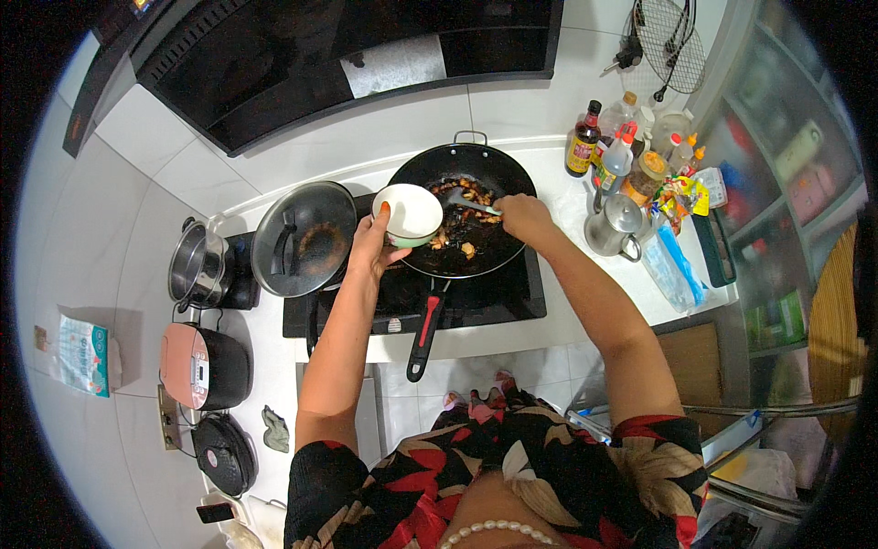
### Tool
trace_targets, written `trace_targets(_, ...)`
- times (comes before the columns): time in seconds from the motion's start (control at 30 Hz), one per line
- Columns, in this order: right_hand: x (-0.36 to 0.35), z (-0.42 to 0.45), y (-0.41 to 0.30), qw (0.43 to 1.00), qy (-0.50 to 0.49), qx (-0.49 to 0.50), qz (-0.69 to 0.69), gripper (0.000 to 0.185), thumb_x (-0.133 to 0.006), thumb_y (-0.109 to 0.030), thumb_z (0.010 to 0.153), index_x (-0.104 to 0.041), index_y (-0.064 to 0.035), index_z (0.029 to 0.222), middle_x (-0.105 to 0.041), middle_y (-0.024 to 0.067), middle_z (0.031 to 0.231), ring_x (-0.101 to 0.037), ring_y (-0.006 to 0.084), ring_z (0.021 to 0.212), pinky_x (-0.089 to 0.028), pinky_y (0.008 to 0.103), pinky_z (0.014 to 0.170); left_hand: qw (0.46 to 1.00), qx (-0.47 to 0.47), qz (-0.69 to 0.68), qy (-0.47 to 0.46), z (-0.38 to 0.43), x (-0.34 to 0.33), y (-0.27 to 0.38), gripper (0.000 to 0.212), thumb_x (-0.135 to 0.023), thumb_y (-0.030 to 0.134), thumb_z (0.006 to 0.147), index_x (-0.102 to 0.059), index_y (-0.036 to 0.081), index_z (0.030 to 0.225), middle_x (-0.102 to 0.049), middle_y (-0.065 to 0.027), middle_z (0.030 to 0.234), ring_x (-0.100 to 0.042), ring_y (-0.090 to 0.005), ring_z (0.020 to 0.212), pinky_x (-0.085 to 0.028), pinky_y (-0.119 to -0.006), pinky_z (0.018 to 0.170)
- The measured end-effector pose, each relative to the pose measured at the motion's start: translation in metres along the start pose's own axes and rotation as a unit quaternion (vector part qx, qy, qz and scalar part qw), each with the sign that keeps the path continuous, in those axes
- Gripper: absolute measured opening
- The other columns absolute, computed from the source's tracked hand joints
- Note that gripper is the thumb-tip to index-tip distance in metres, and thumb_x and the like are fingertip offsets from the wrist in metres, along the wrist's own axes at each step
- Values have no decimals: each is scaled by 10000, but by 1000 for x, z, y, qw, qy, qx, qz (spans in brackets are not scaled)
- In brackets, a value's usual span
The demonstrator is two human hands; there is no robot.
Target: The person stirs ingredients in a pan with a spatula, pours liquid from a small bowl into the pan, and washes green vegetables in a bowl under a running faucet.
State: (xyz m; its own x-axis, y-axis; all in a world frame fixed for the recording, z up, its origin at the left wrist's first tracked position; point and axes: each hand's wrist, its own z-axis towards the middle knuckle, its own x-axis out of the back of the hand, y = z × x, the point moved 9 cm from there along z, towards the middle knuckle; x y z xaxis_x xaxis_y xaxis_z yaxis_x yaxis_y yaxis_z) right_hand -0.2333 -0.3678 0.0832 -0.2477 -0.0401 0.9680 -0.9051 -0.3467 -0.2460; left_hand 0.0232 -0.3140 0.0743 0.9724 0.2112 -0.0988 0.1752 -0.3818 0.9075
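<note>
My left hand (pixel 374 240) grips a small bowl (pixel 411 213), white inside with a pale green outside, and tilts it over the left side of a black wok (pixel 504 247). No food shows inside the bowl. Over the wok's right side, my right hand (pixel 525 218) holds a spatula (pixel 473 202) by its light handle, its grey blade among browned pieces of food (pixel 466 185). A few paler lumps (pixel 468 250) lie lower in the wok. The wok rests on a black cooktop (pixel 480 309), and its black and red handle (pixel 426 329) points towards me.
Left of the wok sits a pan under a glass lid (pixel 295 240). A steel pot (pixel 195 264), a pink and black rice cooker (pixel 206 367) and a round black appliance (pixel 223 453) line the left counter. Sauce bottles (pixel 583 141) and a metal pitcher (pixel 614 226) stand right. A range hood (pixel 288 68) overhangs.
</note>
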Motion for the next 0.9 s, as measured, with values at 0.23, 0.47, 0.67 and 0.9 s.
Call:
trace_targets(0.23,63,-22,54,1000,2,-12,24,247,-556,-128,757,-687,-190,957,-658,133,916,-637,297,854,-509,406,732,1000,3,14,-2,6,-1,2,618,-584,497,827,-389,77,1236,-450,-105,1230,-514,-286,1070,-572,-411,655)
trace_targets(0.47,90,-57,82,994,-13,-101,33,251,-578,-160,802,-670,-190,1033,-649,161,952,-624,312,890,-496,406,767,998,-19,50,37,7,-6,4,611,-612,434,829,-393,68,1266,-563,-126,1068,-631,-232,816,-573,-323,521)
trace_targets(0.67,81,-73,89,993,1,-101,64,246,-590,-164,800,-673,-178,1031,-652,170,923,-625,332,868,-493,413,771,990,-49,117,53,4,-14,14,635,-637,464,799,-431,62,1246,-587,-120,1028,-638,-211,795,-569,-310,508)
trace_targets(0.9,80,-82,90,988,27,-99,117,253,-600,-157,797,-665,-154,1042,-651,169,923,-623,332,871,-479,411,790,994,-16,91,56,9,-9,7,635,-582,472,835,-394,52,1271,-538,-147,1128,-620,-252,887,-582,-340,562)
